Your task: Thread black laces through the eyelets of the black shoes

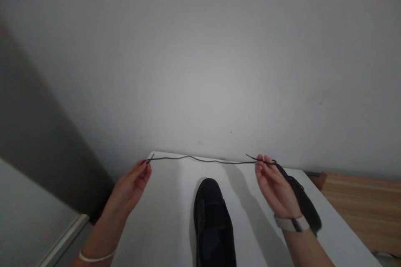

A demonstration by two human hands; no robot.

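Observation:
A thin black shoelace (200,159) stretches nearly level between my two hands, above the far edge of a white table (169,200). My left hand (133,183) pinches its left end, fingers closed. My right hand (274,185) pinches the right end, where the lace loops back a little. Below the lace, a black shoe (213,225) stands on the table with its toe pointing away from me. Another dark shoe (302,200) lies behind my right hand and is partly hidden by it.
A plain white wall (200,50) rises just behind the table. A wooden surface (363,204) adjoins the table on the right. To the left runs a dark strip of wall and a pale ledge (62,240).

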